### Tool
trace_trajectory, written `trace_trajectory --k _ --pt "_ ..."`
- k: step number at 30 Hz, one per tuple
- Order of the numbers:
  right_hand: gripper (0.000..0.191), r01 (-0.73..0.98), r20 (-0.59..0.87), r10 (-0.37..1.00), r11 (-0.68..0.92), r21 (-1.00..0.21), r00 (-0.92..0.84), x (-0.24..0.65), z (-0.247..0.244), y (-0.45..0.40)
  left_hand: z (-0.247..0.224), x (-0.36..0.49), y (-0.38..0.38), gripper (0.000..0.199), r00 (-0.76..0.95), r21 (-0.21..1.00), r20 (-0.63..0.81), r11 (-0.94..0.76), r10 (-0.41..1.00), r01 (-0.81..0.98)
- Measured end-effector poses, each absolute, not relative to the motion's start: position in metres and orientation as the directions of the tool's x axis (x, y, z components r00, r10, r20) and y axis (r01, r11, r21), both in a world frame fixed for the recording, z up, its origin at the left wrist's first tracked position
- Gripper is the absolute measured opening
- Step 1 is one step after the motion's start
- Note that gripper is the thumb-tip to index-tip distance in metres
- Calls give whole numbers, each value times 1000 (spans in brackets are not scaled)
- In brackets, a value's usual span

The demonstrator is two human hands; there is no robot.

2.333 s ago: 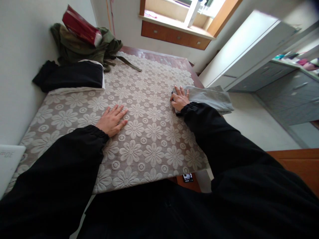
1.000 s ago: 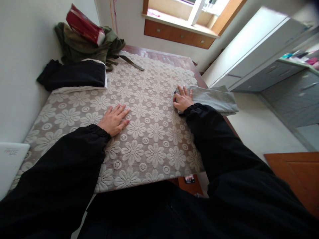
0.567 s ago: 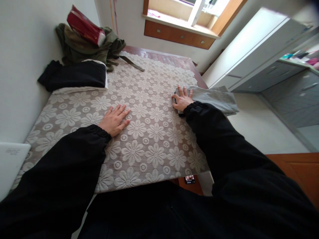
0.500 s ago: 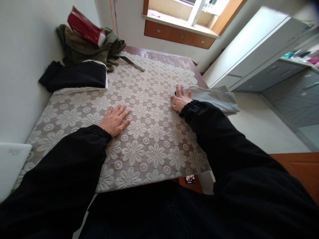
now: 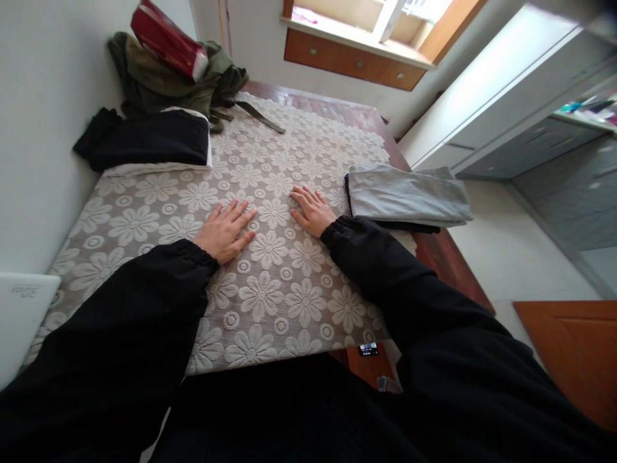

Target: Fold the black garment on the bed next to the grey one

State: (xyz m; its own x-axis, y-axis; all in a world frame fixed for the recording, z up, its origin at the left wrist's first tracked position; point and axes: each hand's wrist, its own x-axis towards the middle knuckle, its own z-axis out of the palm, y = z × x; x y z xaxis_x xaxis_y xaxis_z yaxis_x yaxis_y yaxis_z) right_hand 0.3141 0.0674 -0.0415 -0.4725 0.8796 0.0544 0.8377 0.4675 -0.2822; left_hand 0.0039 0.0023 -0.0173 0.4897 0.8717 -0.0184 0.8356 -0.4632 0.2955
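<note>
Both hands lie flat on the tablecloth (image 5: 270, 289), palms down, fingers spread, and they hold nothing. The left hand (image 5: 224, 229) rests near the middle of the cloth. The right hand (image 5: 313, 210) rests just beside it, and its fingers point toward the far side of the table (image 5: 453, 270). Between the two hands there is only a narrow strip of cloth.

The folded grey cloth (image 5: 407, 196) lies to the right of the right hand, near it but apart. It sits at the right border of the tablecloth, on top of something dark, and its right end reaches past the table edge. I judge that the folding of this piece is finished and the hands are now pressing or resting on the tablecloth. A next move with the grey cloth would need care, because much of it hangs near the edge and a push to the right could drop it.

Beyond the left hand, at the wall side of the tablecloth, lies a black folded garment (image 5: 149, 136) on a white one. Behind it is a green jacket (image 5: 164, 83) with a red bag (image 5: 166, 40) on top. The middle and near part of the tablecloth are free for moving. A white laptop (image 5: 22, 315) sits at its near left corner.
</note>
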Motion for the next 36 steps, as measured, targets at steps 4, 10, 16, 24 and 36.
trace_trajectory --k 4,10,16,24,36 --pt "60 838 62 881 466 -285 -469 314 -41 68 -18 4 2 65 486 299 -16 -460 874 836" --pt "60 841 65 888 452 -298 -455 311 -41 67 -21 3 3 66 489 300 -13 -463 872 834" --pt "60 839 64 889 450 -306 -454 313 -41 68 -22 3 3 65 492 304 -11 -466 871 831" --pt "60 840 65 889 449 -304 -452 312 -42 67 -22 3 3 66 486 303 -5 -462 874 834" --pt "60 842 64 887 454 -291 -457 314 -42 68 -20 3 3 66 491 295 -22 -463 871 836"
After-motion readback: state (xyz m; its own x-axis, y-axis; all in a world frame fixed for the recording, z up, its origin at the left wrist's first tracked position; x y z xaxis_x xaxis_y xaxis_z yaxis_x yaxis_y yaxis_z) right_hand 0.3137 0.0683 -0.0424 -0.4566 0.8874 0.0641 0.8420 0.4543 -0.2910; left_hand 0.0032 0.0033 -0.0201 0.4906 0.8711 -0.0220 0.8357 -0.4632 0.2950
